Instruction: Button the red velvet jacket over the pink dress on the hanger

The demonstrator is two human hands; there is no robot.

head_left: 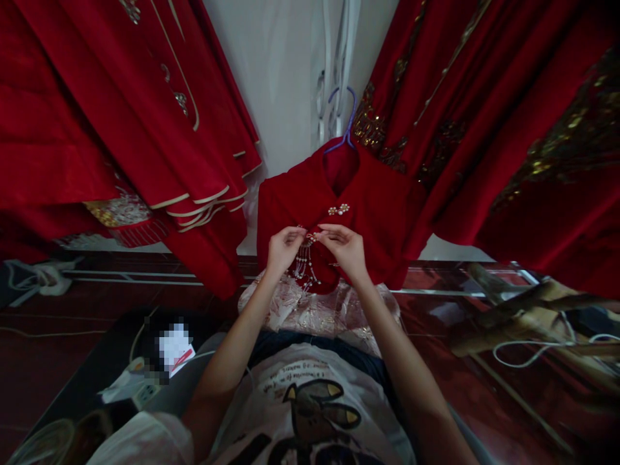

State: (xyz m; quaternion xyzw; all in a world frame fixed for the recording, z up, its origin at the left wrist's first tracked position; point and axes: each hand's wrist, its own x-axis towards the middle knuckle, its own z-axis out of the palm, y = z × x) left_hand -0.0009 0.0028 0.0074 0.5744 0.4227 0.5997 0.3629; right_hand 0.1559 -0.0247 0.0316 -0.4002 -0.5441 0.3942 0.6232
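A red jacket [382,200] hangs in front of me on a purple hanger [349,123]. A pearl-like ornamental clasp [339,210] sits below its collar. My left hand [287,247] and my right hand [345,247] meet at the jacket's front opening, just under that ornament. Thumb and fingers of both are pinched on a second small beaded clasp [310,237], whose details are partly covered by the fingertips. Strings of a beaded tassel [305,266] dangle below the fingers. Pale, shiny fabric [334,310] lies between the jacket and my lap.
Red garments with cream edging [159,161] hang on the left. More red garments [484,148] with gold sequins hang on the right. A power strip [145,391] lies on a dark surface at lower left. Wooden poles [513,316] and a white cord [523,355] are at right.
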